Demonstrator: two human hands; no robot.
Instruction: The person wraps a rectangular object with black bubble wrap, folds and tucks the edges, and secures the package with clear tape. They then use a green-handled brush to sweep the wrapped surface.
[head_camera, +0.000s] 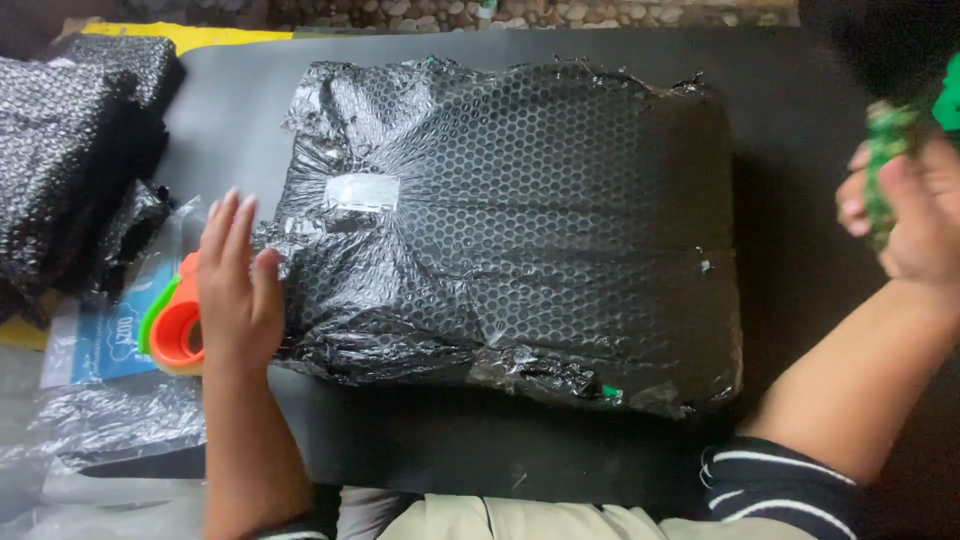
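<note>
A: What sits between the 2 hands?

B: A big flat parcel (510, 230) wrapped in black bubble wrap and taped. It lies on the dark bench (800, 120) and fills most of the gap between them.

A: And the left hand (238, 290)?

B: Its grip is slack, with fingers stretched flat and holding nothing. The palm edge touches the parcel's left side. Just behind the palm lies an orange tape dispenser (178, 330) with a green rim, partly hidden by the hand.

A: Anything further out from it?

B: A clear bag with a blue card (105, 335) lies under the dispenser, and loose black bubble wrap (70, 150) is heaped beyond the fingertips.

A: The right hand (915, 215)?

B: Well clear of the parcel's right edge, its grip is closed around a green patterned thing (885, 160), blurred and cut by the frame. A striped sleeve (785, 480) shows near the elbow.
</note>
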